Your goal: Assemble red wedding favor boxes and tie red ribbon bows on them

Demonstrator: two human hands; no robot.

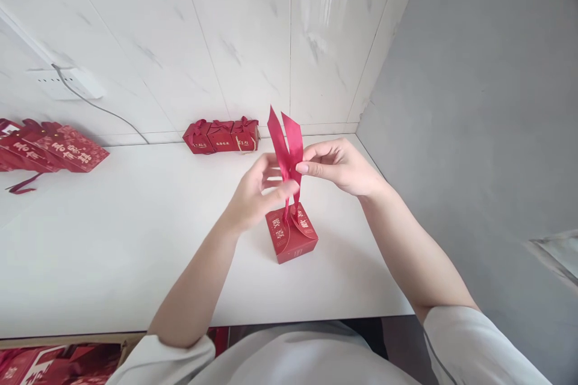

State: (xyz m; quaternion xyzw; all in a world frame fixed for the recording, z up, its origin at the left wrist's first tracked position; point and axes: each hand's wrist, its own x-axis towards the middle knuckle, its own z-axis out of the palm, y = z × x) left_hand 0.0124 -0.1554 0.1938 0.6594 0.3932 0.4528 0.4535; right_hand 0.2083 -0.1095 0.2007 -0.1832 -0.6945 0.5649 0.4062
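Observation:
A small red gift box (295, 246) with pale lettering stands on the white table, its top flaps folded in. A red ribbon (293, 138) rises from the top of the box, and its two pointed ends stick up side by side. My right hand (336, 168) pinches the right-hand strand between thumb and index finger. Around the lower part of both strands is my left hand (262, 189), thumb in front and fingers curled behind. The ribbon partly hides the left fingertips.
Several red boxes with tied bows (221, 136) stand in a row by the tiled wall. Flat red bags (67, 147) lie at the far left, below a socket (65, 83) with a cable. A carton (129, 346) of red packaging is at the lower left. A grey wall (469, 132) borders the right.

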